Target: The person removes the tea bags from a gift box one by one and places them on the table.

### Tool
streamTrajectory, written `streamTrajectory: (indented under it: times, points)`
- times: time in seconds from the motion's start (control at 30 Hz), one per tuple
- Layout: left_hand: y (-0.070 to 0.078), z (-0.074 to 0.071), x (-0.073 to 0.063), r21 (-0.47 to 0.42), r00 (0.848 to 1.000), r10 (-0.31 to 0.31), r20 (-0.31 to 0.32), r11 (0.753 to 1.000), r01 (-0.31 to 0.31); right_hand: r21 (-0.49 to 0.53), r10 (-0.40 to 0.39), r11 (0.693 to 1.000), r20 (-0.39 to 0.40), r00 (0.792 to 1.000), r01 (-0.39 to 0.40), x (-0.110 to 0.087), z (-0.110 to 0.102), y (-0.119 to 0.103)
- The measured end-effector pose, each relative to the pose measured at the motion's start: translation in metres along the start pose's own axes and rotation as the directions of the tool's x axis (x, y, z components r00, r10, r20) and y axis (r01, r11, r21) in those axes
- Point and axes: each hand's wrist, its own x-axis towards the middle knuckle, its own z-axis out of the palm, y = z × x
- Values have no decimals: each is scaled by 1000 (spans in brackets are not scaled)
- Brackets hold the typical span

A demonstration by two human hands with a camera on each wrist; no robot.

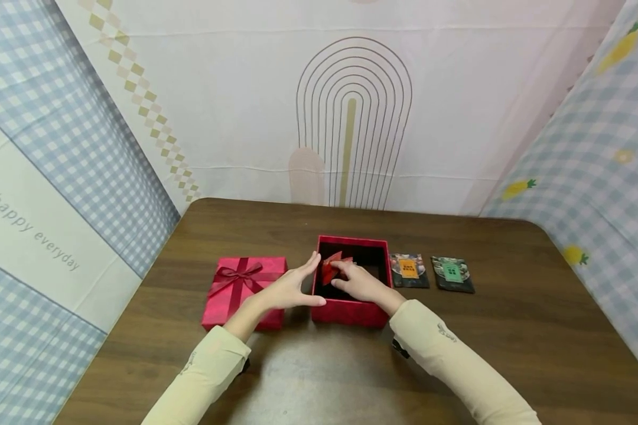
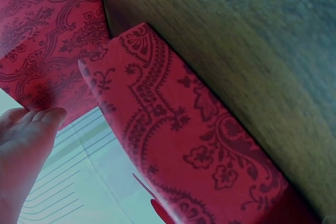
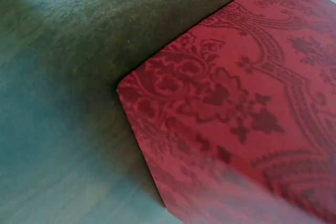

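An open red box [image 1: 350,313] with a dark lining stands mid-table. At its left wall is my left hand [image 1: 293,289], fingers and thumb spread, fingertips at the rim; in the left wrist view the left fingers [image 2: 50,115] lie against the box's patterned side [image 2: 52,40]. My right hand [image 1: 363,283] reaches into the box and pinches a shiny red packet [image 1: 329,268] near the left inner wall. The right wrist view shows only the box's outer side [image 3: 226,87], with the right hand out of frame.
Left of the box lies its red lid [image 1: 220,301] with a dark red ribbon bow [image 1: 241,275]. To the right are two flat packets, one with an orange label [image 1: 409,270] and one with a green label [image 1: 452,274]. A patterned cloth [image 1: 234,106] hangs behind the wooden table [image 1: 510,330].
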Motion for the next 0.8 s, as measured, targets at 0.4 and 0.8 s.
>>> streamTrajectory:
  times: [0.4, 0.8]
  points:
    - [2, 0, -1, -5, 1000, 2, -1, 1000, -2, 33, 37, 999, -115, 993, -33, -5, -3, -1]
    - [0, 0, -1, -7, 1000, -8, 3, 1000, 8, 119, -6, 992, -231, 973, 34, -21, -19, 1]
